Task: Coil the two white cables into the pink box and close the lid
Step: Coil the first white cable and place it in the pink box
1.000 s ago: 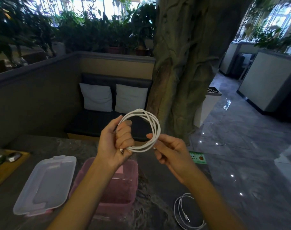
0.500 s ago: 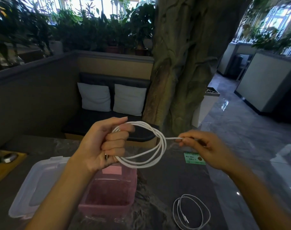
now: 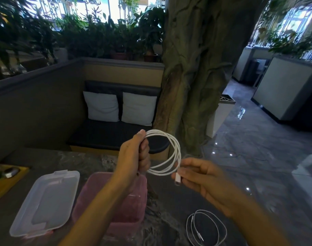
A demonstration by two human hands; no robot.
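Coil of first white cable is bundled in my left hand, fist wrapped round one side of the loops so they can't spring apart. Right hand pinches the plug end between thumb and fingers, just below the coil; holding the tail there looks like setup for tucking it round or through the loops to lock the bundle. Both hands hover above the table, coil roughly over the far edge of the pink box, so the drop-in is short. Box is open and looks empty, though my forearm hides part of it. Clear lid lies flat just left of the box, within reach for closing. Second white cable sits loosely looped on the table to the right of the box, untouched; it goes in after this one
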